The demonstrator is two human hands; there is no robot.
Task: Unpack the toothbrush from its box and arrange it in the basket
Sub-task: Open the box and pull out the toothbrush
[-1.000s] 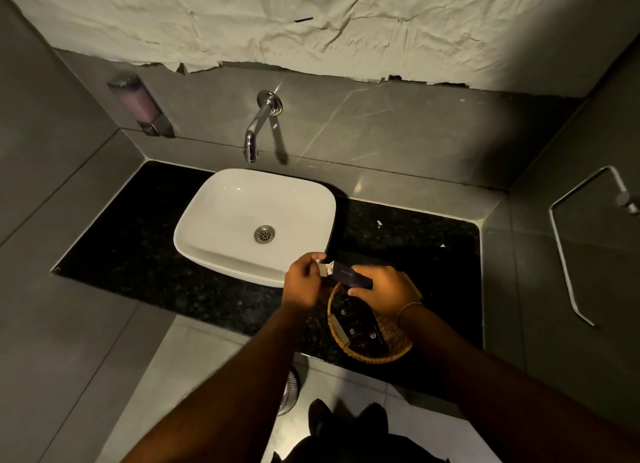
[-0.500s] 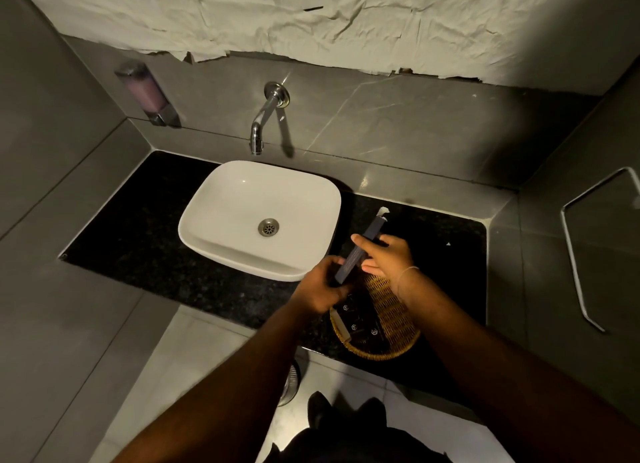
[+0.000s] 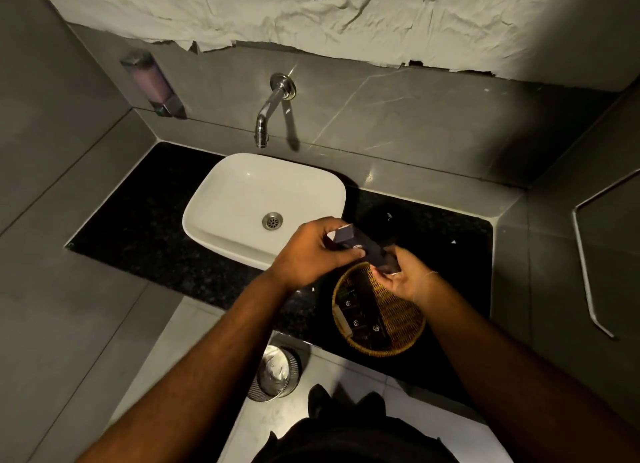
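A long dark toothbrush box [image 3: 364,247] with a white open flap at its far-left end is held above the counter, tilted down to the right. My left hand [image 3: 311,254] grips its upper end, thumb under the box. My right hand [image 3: 401,277] holds its lower end, palm up, over the basket's far rim. The round wicker basket [image 3: 401,324] sits on the black counter and holds several dark packets [image 3: 356,318]. The toothbrush itself is not visible.
A white basin [image 3: 242,213] sits left of the hands under a chrome wall tap [image 3: 268,110]. A soap dispenser [image 3: 152,81] hangs on the left wall, a metal towel rail [image 3: 585,275] on the right wall. A metal bin [image 3: 275,372] stands on the floor below the counter [image 3: 138,227].
The box, pointing up and away half a second ago, has swung down and now lies tilted across both hands. The left hand has moved up to its flap end, the right hand under the lower end.
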